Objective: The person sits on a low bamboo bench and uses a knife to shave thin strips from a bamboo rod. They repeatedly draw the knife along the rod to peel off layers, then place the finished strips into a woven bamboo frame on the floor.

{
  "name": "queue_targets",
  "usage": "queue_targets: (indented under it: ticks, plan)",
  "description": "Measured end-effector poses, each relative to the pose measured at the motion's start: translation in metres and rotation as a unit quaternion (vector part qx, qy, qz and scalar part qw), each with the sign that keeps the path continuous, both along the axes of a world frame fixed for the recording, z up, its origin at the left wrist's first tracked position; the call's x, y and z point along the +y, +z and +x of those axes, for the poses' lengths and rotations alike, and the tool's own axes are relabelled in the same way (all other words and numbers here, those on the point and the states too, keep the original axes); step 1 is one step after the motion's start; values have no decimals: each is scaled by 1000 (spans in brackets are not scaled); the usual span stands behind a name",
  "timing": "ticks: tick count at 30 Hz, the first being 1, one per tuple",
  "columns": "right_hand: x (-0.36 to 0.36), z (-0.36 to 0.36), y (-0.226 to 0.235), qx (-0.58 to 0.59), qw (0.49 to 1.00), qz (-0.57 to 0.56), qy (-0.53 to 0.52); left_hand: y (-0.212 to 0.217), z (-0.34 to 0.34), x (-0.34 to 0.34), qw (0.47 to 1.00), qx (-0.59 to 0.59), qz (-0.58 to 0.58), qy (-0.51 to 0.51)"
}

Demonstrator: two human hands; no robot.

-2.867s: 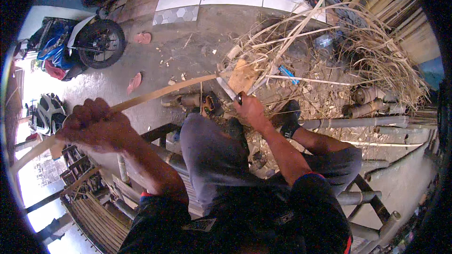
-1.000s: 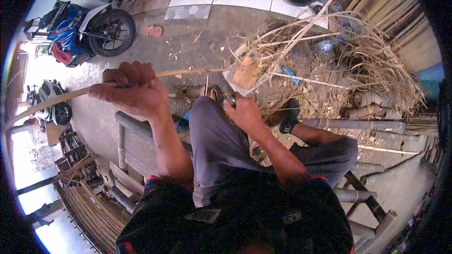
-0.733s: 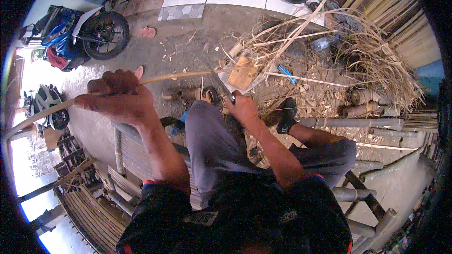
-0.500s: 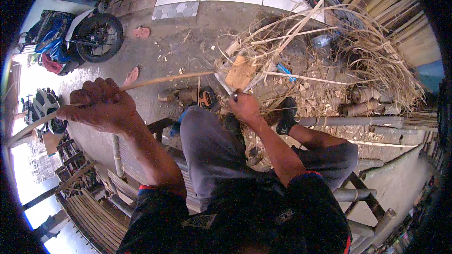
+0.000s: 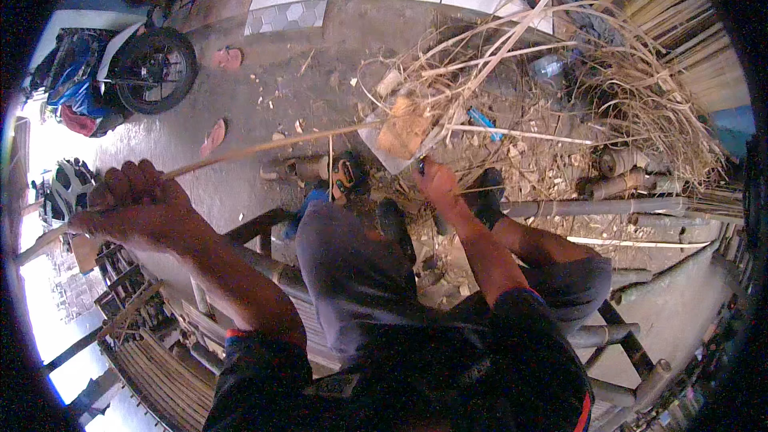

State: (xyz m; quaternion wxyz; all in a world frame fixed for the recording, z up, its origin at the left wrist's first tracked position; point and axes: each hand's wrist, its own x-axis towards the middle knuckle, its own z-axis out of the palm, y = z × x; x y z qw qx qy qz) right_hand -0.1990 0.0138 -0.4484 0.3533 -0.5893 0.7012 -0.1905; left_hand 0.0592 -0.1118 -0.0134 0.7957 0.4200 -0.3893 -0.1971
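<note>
My left hand [image 5: 136,208] is closed around a long, thin bamboo strip [image 5: 268,146] at the left. The strip slants up to the right, and its far end reaches a worn tan block [image 5: 400,134] by the shavings. A pale sheet [image 5: 400,163] shows around the block's lower edge. Just below the block, my right hand [image 5: 440,186] is closed on a small tool with a dark end [image 5: 421,166]; its blade or working part cannot be made out. Whether the tool touches the strip is not clear.
Curled bamboo shavings [image 5: 640,104] heap at the right, beside a clear plastic bottle [image 5: 548,68]. A blue object [image 5: 485,123] lies among chips. Bamboo poles [image 5: 592,206] lie right of my feet. Upper left stand a motorbike [image 5: 152,72] and pink sandals [image 5: 214,138]. A slatted bamboo bench [image 5: 164,368] is lower left.
My left hand has moved left and slightly down with the strip. My right hand has shifted a little to the right. The whole view has also moved slightly.
</note>
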Motion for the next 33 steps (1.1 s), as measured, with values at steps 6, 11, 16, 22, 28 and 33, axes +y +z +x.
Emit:
queue_targets:
  ticks: [6, 11, 16, 22, 28, 33]
  plan:
    - [4, -3, -40, 75, 996, -36, 36, 3, -9, 1, 1000, -22, -4, 2]
    - [25, -33, -83, 134, 974, -183, -13, 1, -34, -17, 999, 32, 5, 14]
    - [30, -30, -66, 128, 989, -49, -49, -7, -9, -17, 998, -60, -5, 10]
    - [27, 20, -16, 38, 995, -89, 21, -7, -11, 6, 938, -248, 20, 241]
    - [25, -16, -52, 93, 994, -62, 15, -13, -23, -10, 958, -183, 34, 220]
    - [18, -24, -54, 36, 984, 148, -87, -14, 0, -15, 974, -172, 50, 137]
